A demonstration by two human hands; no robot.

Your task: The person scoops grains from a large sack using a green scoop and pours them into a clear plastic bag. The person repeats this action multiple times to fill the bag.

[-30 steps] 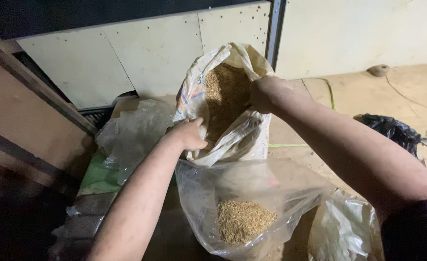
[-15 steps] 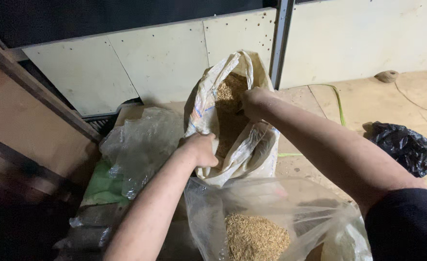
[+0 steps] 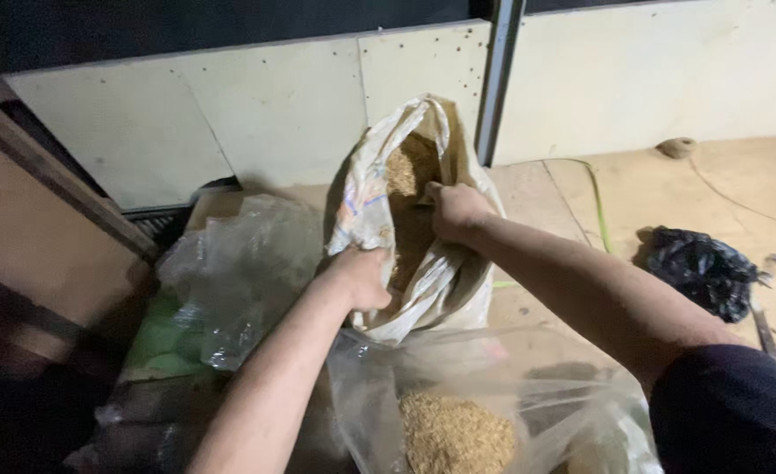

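Note:
A white woven sack (image 3: 372, 184) stands open against the wall, with tan grain (image 3: 403, 168) showing inside. My left hand (image 3: 359, 277) grips the sack's near rim. My right hand (image 3: 454, 209) is inside the mouth, fingers closed over the grain or the inner edge; which one I cannot tell. Below them a clear plastic bag (image 3: 493, 386) hangs open with a heap of the same grain (image 3: 454, 434) at its bottom.
Crumpled clear plastic (image 3: 238, 272) lies to the left over something green. A black plastic bag (image 3: 700, 268) sits on the floor at right, near a green cord (image 3: 597, 206). Pale wall panels (image 3: 230, 123) and a metal post (image 3: 498, 79) stand behind.
My right hand has dropped from the sack's upper rim down into its mouth. My left hand keeps its grip. The view has shifted, the sack now sits more centred.

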